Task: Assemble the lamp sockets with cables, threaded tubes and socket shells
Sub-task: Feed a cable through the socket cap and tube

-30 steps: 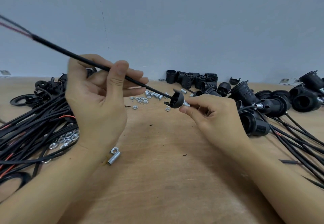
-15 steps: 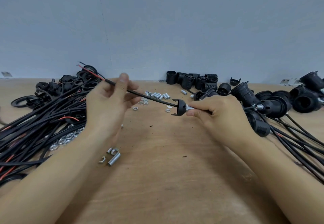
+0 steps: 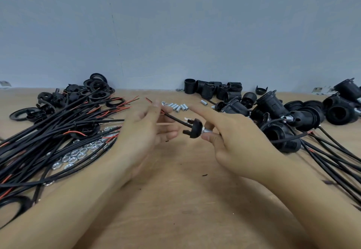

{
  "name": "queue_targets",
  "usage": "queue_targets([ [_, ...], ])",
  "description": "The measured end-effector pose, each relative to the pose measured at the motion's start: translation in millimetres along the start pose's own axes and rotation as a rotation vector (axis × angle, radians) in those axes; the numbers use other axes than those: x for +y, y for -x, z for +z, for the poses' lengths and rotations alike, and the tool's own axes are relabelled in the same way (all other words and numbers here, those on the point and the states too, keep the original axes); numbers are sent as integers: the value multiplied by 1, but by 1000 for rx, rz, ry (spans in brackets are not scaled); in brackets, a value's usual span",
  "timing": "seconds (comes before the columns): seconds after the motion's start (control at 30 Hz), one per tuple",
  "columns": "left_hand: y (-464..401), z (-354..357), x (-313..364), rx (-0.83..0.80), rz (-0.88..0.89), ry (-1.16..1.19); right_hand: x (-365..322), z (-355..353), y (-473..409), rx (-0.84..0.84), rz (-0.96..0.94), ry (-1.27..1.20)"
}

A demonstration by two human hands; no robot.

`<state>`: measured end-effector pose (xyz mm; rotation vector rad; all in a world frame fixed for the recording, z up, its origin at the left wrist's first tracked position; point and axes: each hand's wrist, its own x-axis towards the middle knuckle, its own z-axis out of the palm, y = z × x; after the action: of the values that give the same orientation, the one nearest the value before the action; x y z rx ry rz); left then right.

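1. The left hand point(image 3: 148, 129) pinches the black cable point(image 3: 172, 117) between thumb and fingers, near its red stripped end, above the middle of the worktop point(image 3: 175, 200).
2. The right hand point(image 3: 234, 137) holds the threaded tube point(image 3: 206, 130) between thumb and a finger, its forefinger stretched out straight. The black socket cap point(image 3: 193, 128) sits on the tube, with the cable running through both.
3. The step in hand looks like drawing the cable through the cap and tube. To do it well, keep tube and cable in one line, pull steadily by the sheath, not by the bare wires, and leave enough free end for the terminals.
4. Hold the cap still so that it does not unscrew from the tube.
5. At the left edge lies a heap of loose cables point(image 3: 48, 131), with black rings point(image 3: 97, 90) behind it and nuts point(image 3: 78, 154) under it.
6. Spare tubes point(image 3: 178, 107) lie just behind the hands, and empty socket shells point(image 3: 214, 90) stand along the far edge.
7. Finished sockets point(image 3: 283, 124) with trailing cables crowd the right side, close to the right wrist, and could snag the cable being drawn.
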<state>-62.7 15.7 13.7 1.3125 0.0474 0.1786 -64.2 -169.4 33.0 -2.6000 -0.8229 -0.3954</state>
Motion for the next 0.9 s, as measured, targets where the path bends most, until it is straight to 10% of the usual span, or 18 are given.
queue_targets([
  [0.9,7,-3,-4,-105,134,-553,7,29,-4,33,129,-450],
])
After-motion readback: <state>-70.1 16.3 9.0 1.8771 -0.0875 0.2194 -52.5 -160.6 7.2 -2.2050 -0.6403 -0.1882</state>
